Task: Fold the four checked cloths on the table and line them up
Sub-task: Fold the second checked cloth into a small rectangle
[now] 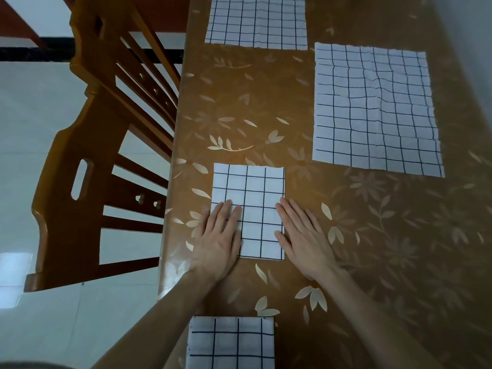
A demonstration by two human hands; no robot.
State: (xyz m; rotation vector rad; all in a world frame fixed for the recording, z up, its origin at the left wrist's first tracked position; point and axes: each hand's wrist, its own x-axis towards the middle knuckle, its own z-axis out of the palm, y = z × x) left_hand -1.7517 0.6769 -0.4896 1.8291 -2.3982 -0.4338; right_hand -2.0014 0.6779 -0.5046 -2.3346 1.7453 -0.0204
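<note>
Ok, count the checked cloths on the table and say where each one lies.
4. A folded cloth at the near edge; a folded cloth under both hands; an unfolded cloth far right; a cloth at the far edge, partly out of frame.

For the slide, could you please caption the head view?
Both hands, left and right, press flat a folded checked cloth; another folded cloth lies nearer, two unfolded beyond.

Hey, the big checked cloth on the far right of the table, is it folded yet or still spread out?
Spread out. The large cloth lies flat in one wrinkled layer, much bigger than the folded cloth under the hands.
</note>
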